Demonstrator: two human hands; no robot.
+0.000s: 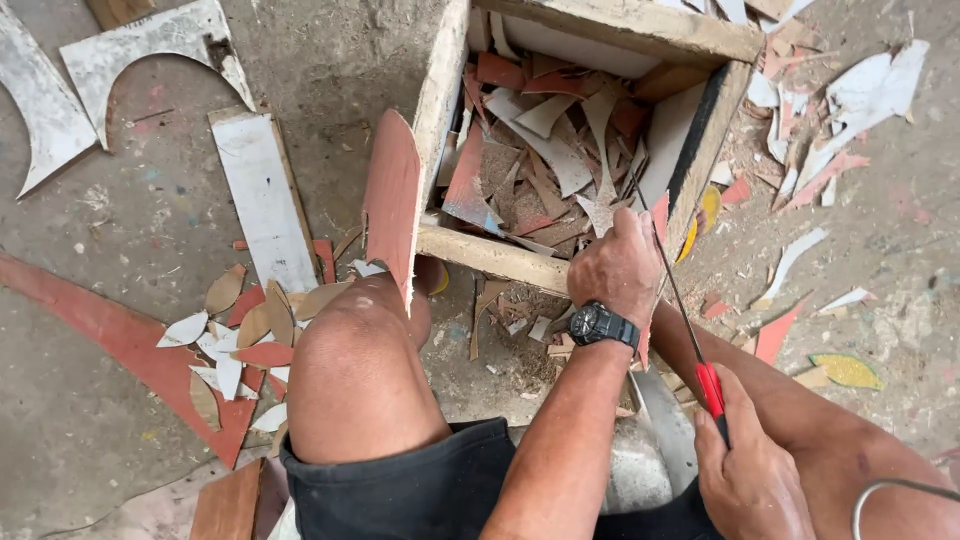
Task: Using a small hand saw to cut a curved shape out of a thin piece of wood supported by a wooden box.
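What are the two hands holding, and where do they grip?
The right hand grips a thin saw by its red handle. The left hand presses a small piece, mostly hidden.

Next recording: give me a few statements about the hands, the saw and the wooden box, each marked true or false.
1. The right hand grips a saw by its red handle. True.
2. The left hand rests at the edge of the wooden box. True.
3. The box is empty. False: it holds many scraps, red, white and brown.
4. A watch sits on the right wrist. False: it is on the left wrist.
5. Leaf-shaped pieces lie on the floor beside the left knee. True.
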